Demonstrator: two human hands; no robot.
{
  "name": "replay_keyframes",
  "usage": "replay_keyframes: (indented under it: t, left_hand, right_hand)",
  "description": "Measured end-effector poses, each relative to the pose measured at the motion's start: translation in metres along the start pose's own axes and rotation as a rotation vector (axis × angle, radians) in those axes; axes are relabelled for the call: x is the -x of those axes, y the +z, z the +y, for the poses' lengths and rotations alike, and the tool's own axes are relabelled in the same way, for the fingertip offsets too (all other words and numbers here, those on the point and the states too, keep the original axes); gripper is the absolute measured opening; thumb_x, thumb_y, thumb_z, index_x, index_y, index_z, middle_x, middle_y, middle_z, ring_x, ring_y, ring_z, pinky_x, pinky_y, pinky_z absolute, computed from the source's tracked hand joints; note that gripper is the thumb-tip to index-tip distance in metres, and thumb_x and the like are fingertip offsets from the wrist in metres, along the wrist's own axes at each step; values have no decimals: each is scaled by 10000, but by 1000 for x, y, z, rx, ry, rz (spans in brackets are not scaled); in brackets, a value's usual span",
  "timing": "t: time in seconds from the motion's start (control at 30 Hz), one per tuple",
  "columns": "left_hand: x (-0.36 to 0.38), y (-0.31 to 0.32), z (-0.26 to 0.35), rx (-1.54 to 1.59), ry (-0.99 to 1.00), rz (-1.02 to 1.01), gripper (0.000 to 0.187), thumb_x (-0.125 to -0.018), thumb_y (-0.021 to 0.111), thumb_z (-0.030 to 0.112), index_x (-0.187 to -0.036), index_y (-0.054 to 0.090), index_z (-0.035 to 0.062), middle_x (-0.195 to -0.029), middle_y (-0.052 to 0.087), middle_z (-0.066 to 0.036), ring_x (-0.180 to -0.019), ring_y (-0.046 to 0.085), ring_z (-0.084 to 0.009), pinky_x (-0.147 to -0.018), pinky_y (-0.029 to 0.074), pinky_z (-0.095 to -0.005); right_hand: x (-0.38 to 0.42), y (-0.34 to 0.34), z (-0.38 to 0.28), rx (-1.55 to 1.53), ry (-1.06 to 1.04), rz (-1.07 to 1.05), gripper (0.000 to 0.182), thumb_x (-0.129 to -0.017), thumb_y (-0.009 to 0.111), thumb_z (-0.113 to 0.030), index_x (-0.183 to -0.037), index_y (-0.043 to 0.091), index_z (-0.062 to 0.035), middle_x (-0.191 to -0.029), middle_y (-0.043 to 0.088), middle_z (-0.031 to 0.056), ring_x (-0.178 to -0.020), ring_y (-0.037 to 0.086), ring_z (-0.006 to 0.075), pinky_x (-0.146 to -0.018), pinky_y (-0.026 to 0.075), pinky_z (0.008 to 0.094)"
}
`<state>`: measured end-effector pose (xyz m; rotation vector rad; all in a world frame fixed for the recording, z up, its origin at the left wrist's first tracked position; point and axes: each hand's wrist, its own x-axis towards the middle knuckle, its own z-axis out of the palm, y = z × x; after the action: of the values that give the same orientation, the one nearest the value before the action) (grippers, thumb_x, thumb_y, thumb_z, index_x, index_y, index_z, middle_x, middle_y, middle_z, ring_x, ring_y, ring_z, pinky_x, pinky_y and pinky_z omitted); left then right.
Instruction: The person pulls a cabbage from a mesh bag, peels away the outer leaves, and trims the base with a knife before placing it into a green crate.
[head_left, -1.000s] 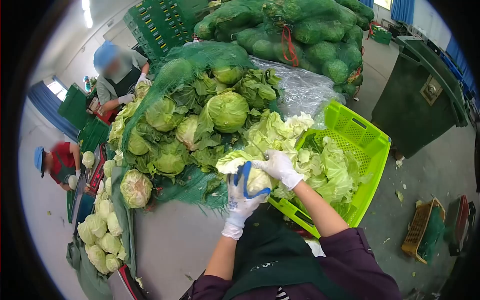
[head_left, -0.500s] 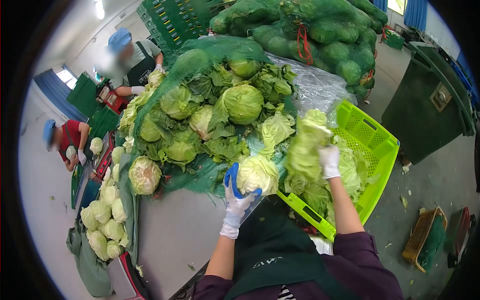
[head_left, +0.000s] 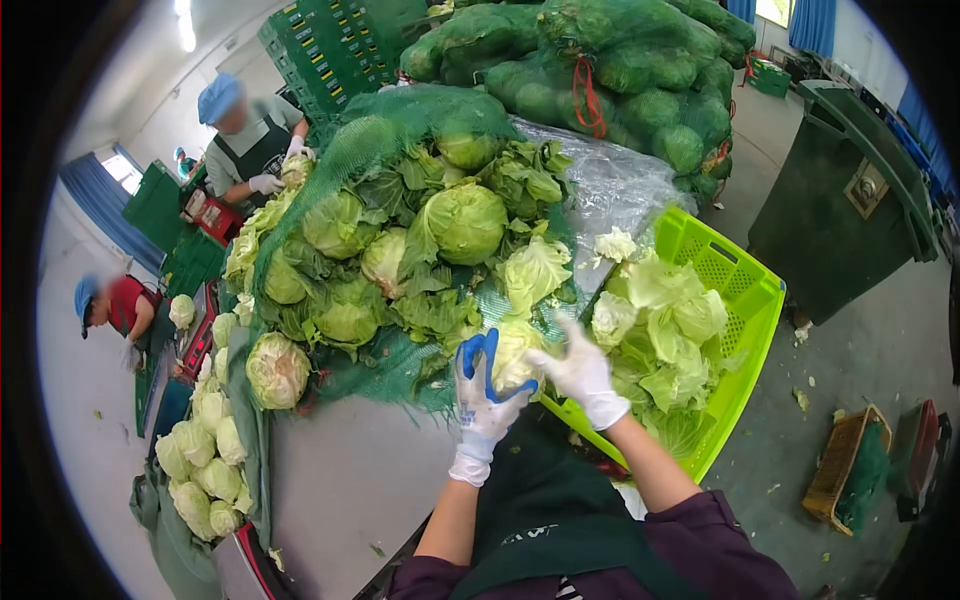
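Note:
My left hand (head_left: 488,395), in a white glove with blue fingers, is closed around a pale trimmed cabbage (head_left: 514,352) at the near edge of the pile. My right hand (head_left: 580,372), in a white glove, is at the cabbage's right side with fingers spread and its thumb overlapping the head. Beyond them, whole cabbages (head_left: 465,222) with loose dark outer leaves lie on green netting (head_left: 425,385). Close on the right, a bright green crate (head_left: 757,330) holds torn cabbage leaves (head_left: 665,345).
Stripped cabbages (head_left: 208,450) line the left side. Two co-workers (head_left: 255,150) stand beyond at the left. Full net sacks (head_left: 640,75) are stacked at the back. A dark green wheeled bin (head_left: 835,210) and a tan basket (head_left: 840,470) stand on the floor at right.
My right hand has let the leaves go into the green crate and moved left to the cabbage. My left hand still holds the cabbage. The view has shifted slightly.

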<state>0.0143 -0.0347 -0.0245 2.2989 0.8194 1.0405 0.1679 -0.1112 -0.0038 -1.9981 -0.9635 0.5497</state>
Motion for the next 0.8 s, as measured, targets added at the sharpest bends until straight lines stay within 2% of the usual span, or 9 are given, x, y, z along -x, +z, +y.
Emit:
replay_keyframes:
  t: [0.1, 0.33, 0.4, 0.47, 0.57, 0.63, 0.7, 0.73, 0.8]
  left_hand:
    - [-1, -3, 3, 45, -20, 6, 850, -624, 822, 273, -1356, 446, 64, -1273, 424, -180, -1186, 417, -351, -1008, 362, -442]
    - [-5, -5, -5, 113, -54, 9, 840, -623, 819, 206, -1357, 443, 44, -1300, 426, -169, -1215, 418, -313, -1029, 362, -408]
    - [-7, -9, -14, 149, -101, 46, 838, -624, 813, 173, -1362, 438, 44, -1302, 427, -161, -1221, 418, -296, -1034, 364, -394]
    - [-4, -14, -38, 637, -400, 85, 803, -650, 771, 99, -1374, 426, 47, -1329, 411, -146, -1250, 394, -255, -1038, 367, -359]
    - [-9, -32, -29, 800, -434, 94, 738, -708, 710, 59, -1383, 413, 43, -1370, 375, -148, -1287, 362, -235, -1039, 365, -353]
    - [-6, -29, -52, 583, -330, 48, 744, -727, 736, 163, -1388, 409, 63, -1417, 319, -189, -1315, 342, -295, -1053, 346, -390]
    - [-4, -37, -37, 337, -264, -17, 770, -714, 758, 197, -1390, 411, 73, -1433, 303, -185, -1328, 319, -299, -1075, 311, -393]
    - [-6, -37, -30, 89, -201, -97, 797, -702, 780, 232, -1392, 412, 83, -1449, 287, -181, -1342, 296, -303, -1098, 275, -396]
    - [-12, -33, -32, 45, -227, -61, 873, -611, 848, 262, -1368, 443, 107, -1437, 286, -189, -1333, 304, -334, -1090, 300, -411]
  right_hand:
    - [-19, 50, 24, -172, -161, 122, 351, -866, 635, -268, -1121, 556, -40, -898, 654, 204, -850, 644, 346, -740, 495, 392]
    - [-41, 42, 52, -65, -416, 294, 137, -845, 593, -135, -836, 560, -2, -726, 607, 222, -655, 597, 382, -598, 474, 436]
    - [-53, 25, 94, -105, -7, 319, 127, -841, 594, -111, -813, 564, 10, -663, 587, 200, -580, 579, 351, -583, 467, 423]
    - [-58, 16, 143, -243, 187, 433, 132, -861, 600, -119, -908, 616, 3, -596, 564, 98, -469, 527, 214, -485, 433, 343]
    - [-7, -39, 32, -758, 194, 314, 206, -885, 602, -145, -1039, 640, -14, -585, 526, -3, -420, 437, 81, -404, 354, 249]
    - [36, -61, -23, -969, 99, 87, 204, -893, 597, -151, -1029, 670, -16, -590, 515, -32, -413, 417, 31, -376, 307, 209]
    - [76, -68, -68, -1066, -89, 54, 354, -964, 464, -248, -812, 647, 14, -458, 460, 12, -342, 389, 97, -372, 312, 237]
    - [95, -36, -34, -767, -316, 203, 435, -936, 520, -343, -617, 481, -50, -581, 528, 73, -464, 510, 144, -397, 417, 273]
    - [107, -84, -86, -1431, -830, -568, 501, -963, 415, -428, -667, 531, -41, -566, 510, 58, -475, 531, 154, -370, 414, 355]
